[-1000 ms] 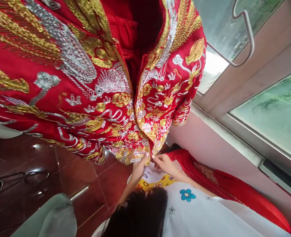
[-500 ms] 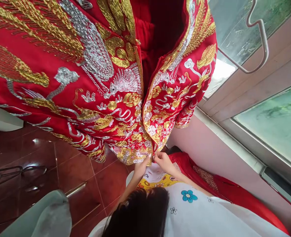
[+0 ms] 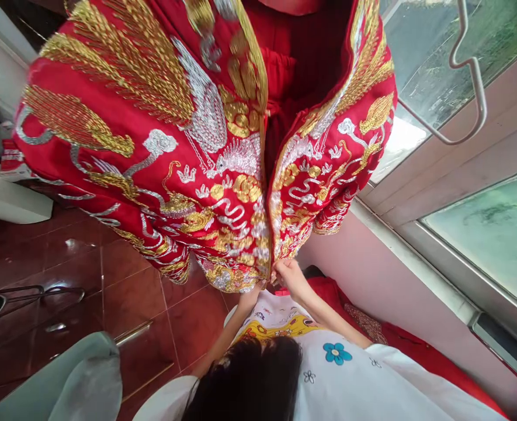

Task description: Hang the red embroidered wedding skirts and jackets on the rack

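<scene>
A red jacket (image 3: 162,175), thick with gold and silver embroidery, hangs in front of me with its front opening facing me. My left hand (image 3: 250,295) pinches the bottom corner of the left front panel. My right hand (image 3: 288,277) pinches the bottom corner of the right front panel (image 3: 323,175). The two hands are close together at the hem, and the front edges nearly meet there. Higher up the opening gapes and shows the red lining (image 3: 297,64). My dark hair (image 3: 249,380) and white flowered shirt (image 3: 350,374) fill the bottom of the view.
A window frame (image 3: 437,193) and sill run along the right, with a bent metal hanger (image 3: 468,76) against the glass. More red embroidered cloth (image 3: 398,339) lies by the wall. Dark red floor tiles (image 3: 109,280), a grey-green chair back (image 3: 69,380) and black metal legs (image 3: 21,295) are at the left.
The view has shifted so the jacket sits further right and higher. My hands have come closer together at the hem, and the two front edges have drawn nearer at the bottom.
</scene>
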